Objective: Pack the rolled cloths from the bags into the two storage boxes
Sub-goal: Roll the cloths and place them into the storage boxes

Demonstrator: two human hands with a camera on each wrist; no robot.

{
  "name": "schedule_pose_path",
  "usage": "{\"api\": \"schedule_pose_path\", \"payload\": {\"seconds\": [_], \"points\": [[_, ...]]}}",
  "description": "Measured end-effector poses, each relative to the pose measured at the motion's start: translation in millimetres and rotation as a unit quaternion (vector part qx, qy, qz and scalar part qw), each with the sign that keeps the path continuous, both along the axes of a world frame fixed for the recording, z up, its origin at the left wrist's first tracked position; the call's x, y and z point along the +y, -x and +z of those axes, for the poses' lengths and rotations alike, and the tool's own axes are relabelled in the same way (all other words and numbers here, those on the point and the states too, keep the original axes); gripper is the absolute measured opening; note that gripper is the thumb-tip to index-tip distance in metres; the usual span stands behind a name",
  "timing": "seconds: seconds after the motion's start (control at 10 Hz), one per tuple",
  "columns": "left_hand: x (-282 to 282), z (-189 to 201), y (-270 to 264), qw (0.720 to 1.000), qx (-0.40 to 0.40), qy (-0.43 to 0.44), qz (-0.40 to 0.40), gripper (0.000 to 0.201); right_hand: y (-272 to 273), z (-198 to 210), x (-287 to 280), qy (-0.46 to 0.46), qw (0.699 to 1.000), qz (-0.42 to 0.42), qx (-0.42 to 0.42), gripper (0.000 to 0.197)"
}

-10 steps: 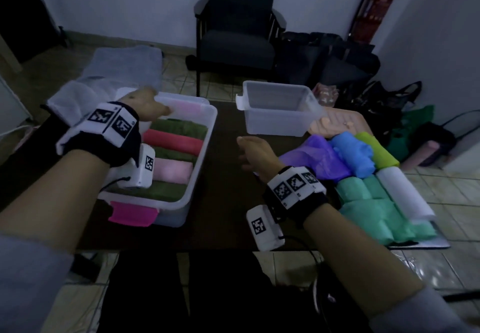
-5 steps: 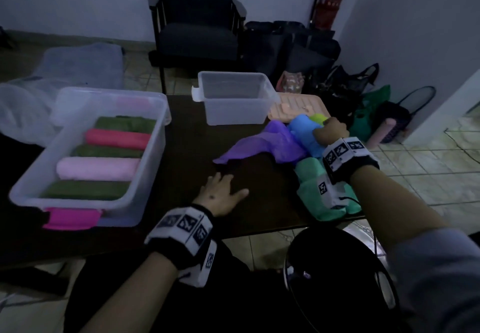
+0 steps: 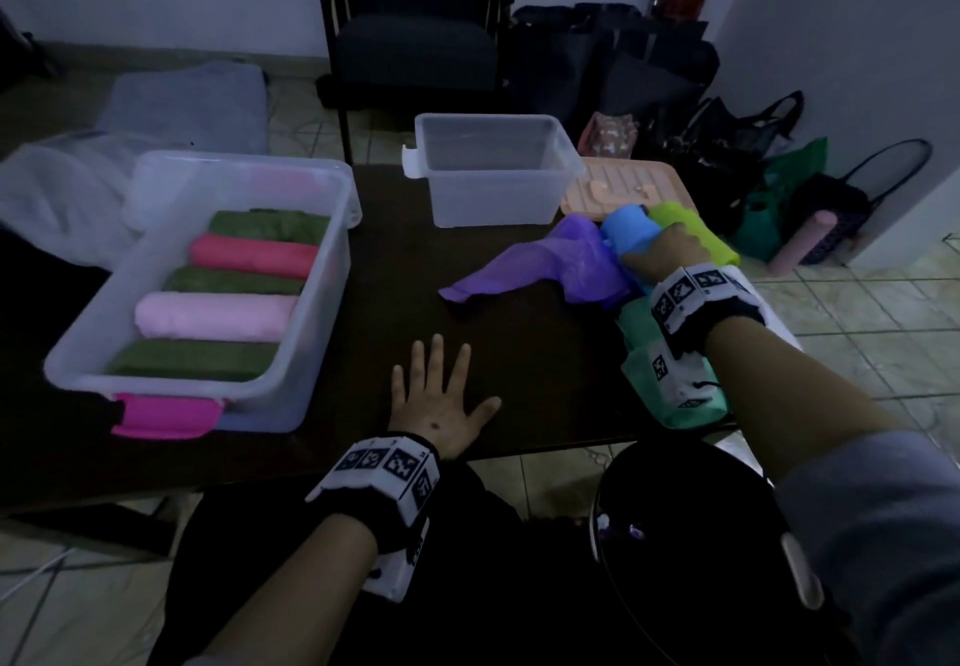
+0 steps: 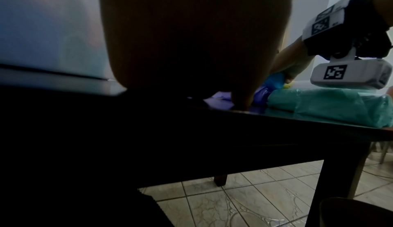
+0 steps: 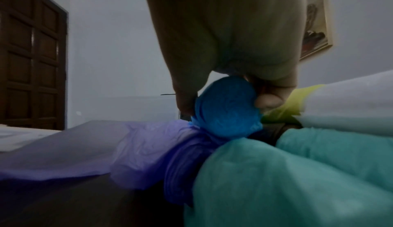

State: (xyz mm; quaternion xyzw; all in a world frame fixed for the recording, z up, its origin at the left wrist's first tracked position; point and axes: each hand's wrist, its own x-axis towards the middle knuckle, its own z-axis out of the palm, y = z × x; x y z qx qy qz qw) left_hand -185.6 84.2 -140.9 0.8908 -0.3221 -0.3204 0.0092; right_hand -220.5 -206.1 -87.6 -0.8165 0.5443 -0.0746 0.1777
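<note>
In the head view the left hand (image 3: 441, 400) lies flat on the dark table (image 3: 395, 270) with spread fingers, holding nothing, as half a second ago. The right hand (image 3: 667, 255) still clasps the blue roll (image 3: 626, 229), between the purple bag (image 3: 561, 265) and the green-yellow roll (image 3: 691, 229); one second ago it hovered free. The big box (image 3: 332, 270) holds five rolls; the small box (image 3: 493, 172) looks empty.

The left wrist view shows mostly a dark palm (image 4: 191, 46).

In the right wrist view, thumb and fingers (image 5: 268, 101) pinch the blue roll (image 5: 225, 108).
</note>
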Motion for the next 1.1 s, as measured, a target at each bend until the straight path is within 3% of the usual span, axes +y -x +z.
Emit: {"api": "schedule_pose_path", "payload": {"seconds": [0.1,0.2,0.3,0.4,0.5,0.6,0.7,0.8,0.9,1.0,1.1], "points": [[1,0,0,1.000,0.004,0.002,0.000,0.076,-2,3,4,-0.020,1.000,0.001,-0.006,0.083],[2,1,1,1.000,0.001,0.010,-0.001,0.076,-5,7,12,-0.037,0.998,0.043,-0.028,0.067],[3,2,2,1.000,0.001,0.016,-0.002,0.076,-9,16,31,-0.003,0.996,0.074,-0.059,0.064],[3,1,1,1.000,0.003,0.017,-0.006,0.076,-14,24,61,0.049,0.982,0.151,-0.103,0.067],[5,0,0,1.000,0.005,0.024,-0.009,0.076,-13,26,101,0.059,0.951,0.283,-0.109,0.069],[7,-3,2,0.999,-0.014,0.041,-0.009,0.078,-14,10,133,0.117,0.915,0.385,-0.009,0.068],[8,-6,2,0.998,-0.029,0.060,0.008,0.086,-13,-14,155,0.179,0.885,0.412,0.121,0.058],[8,-8,1,0.998,-0.032,0.060,0.009,0.090,-8,-19,160,0.165,0.886,0.406,0.153,0.062],[9,-8,0,0.998,-0.022,0.067,0.007,0.089,-9,-4,153,0.063,0.907,0.396,0.130,0.065],[8,-8,-2,0.998,-0.013,0.064,0.006,0.088,-22,2,149,0.001,0.938,0.347,-0.010,0.038],[9,0,-7,0.993,0.027,0.110,0.038,0.074,-37,-2,149,-0.037,0.944,0.326,-0.018,0.041]]}}
